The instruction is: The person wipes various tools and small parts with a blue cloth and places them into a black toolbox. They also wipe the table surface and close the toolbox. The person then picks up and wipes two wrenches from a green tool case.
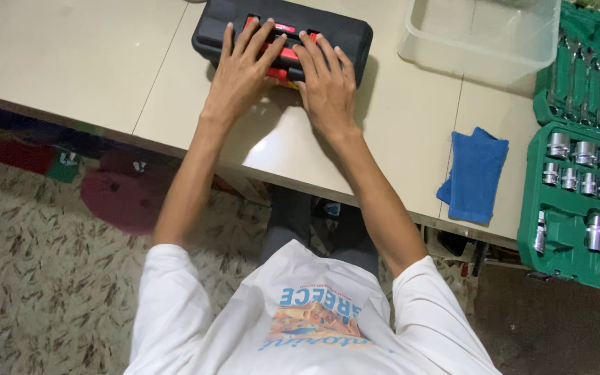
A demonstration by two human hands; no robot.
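- Fingers of the left hand are laid spread and flat across the red latches of a black plastic toolbox with red clasps; nothing is clenched, the palm being pressed on the front edge.
- The right hand is placed just beside it in the same way, fingers open over the red clasp, nothing grasped.
- The toolbox is seen shut, at the far edge of the pale beige table.
- A clear, empty plastic tub is set to the right of the toolbox, apart from it.
- A folded blue cloth is laid near the table's front edge.
- An open green plastic socket case is filled with shiny metal sockets in moulded slots; wrenches are held in its upper half.
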